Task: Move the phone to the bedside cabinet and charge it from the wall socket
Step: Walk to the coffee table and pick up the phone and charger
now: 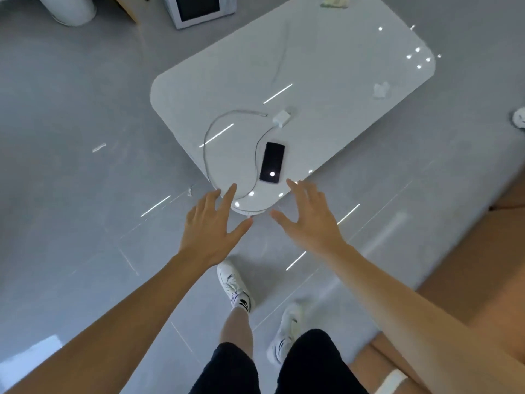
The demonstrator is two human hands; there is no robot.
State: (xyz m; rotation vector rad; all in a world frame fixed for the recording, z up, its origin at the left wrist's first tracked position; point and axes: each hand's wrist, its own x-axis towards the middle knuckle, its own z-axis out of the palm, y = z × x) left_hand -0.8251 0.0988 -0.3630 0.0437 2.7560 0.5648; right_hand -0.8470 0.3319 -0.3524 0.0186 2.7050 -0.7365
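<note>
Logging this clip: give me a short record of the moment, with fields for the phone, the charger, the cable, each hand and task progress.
phone: lies flat, screen up and dark, near the close corner of the white table
charger: white plug block on the table, beyond the phone
cable: white, runs from the charger in a loose loop left of the phone
left hand: open, fingers spread, over the table corner, holding nothing
right hand: open, just short of the phone, holding nothing
task progress: phone not yet picked up
</note>
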